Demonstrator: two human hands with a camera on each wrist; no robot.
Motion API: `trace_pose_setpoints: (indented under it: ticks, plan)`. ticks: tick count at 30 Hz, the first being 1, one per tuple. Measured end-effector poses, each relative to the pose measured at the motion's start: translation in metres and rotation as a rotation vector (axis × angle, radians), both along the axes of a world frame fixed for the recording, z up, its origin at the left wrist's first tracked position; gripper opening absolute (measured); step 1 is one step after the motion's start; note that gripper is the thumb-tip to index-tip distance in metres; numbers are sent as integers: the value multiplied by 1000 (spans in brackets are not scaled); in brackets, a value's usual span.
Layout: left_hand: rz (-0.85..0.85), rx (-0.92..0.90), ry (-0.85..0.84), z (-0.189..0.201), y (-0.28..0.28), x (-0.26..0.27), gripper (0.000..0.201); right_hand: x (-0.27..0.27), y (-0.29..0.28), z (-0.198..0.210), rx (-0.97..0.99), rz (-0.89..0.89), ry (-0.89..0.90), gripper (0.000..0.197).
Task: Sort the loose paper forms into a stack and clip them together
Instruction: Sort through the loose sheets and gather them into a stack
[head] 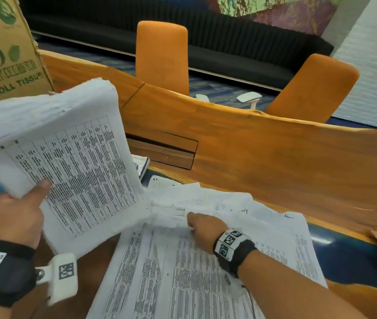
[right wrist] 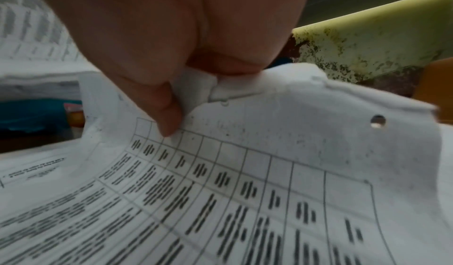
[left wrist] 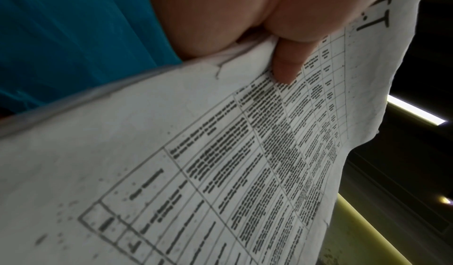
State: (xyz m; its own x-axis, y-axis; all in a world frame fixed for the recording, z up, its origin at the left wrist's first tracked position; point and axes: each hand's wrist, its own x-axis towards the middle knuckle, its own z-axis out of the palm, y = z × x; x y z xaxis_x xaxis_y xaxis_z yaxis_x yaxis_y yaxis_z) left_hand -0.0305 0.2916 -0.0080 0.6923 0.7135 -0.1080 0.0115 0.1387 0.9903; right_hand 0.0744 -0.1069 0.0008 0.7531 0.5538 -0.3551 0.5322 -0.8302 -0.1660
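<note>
My left hand (head: 19,212) holds a thick stack of printed forms (head: 68,157) raised and tilted above the table, thumb (left wrist: 286,64) pressed on the top sheet (left wrist: 220,162). Loose forms (head: 206,261) lie spread over the table in front of me. My right hand (head: 203,229) pinches the top edge of one loose sheet (right wrist: 269,162) between thumb (right wrist: 169,114) and fingers, curling that edge up; the sheet has a punched hole. No clip is in view.
A wooden table (head: 275,162) with a recessed slot (head: 166,153) runs across. A cardboard box (head: 5,54) stands at the far left. Two orange chairs (head: 162,56) are behind the table. A small booklet (head: 142,164) lies past the held stack.
</note>
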Motion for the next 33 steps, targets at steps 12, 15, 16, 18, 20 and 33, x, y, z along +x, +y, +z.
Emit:
trace_pose_setpoints:
  ticks: [12, 15, 16, 18, 20, 33]
  plan:
    - [-128, 205, -90, 118, -134, 23, 23, -25, -67, 159, 243, 72, -89, 5]
    - [-326, 259, -37, 107, -175, 27, 13, -15, -66, 192, 326, 133, -360, 13]
    - [-397, 292, -8, 101, -185, 29, 4, -10, -66, 197, 345, 138, -423, 17]
    - [-520, 383, 8, 96, -210, 27, 23, -1, -69, 201, 380, 122, -464, 17]
    - [-602, 380, 20, 99, -231, 23, 18, 4, -74, 200, 412, 102, -460, 13]
    - [-486, 244, 69, 62, -292, 3, 26, -12, -92, 189, 485, -46, -504, 17]
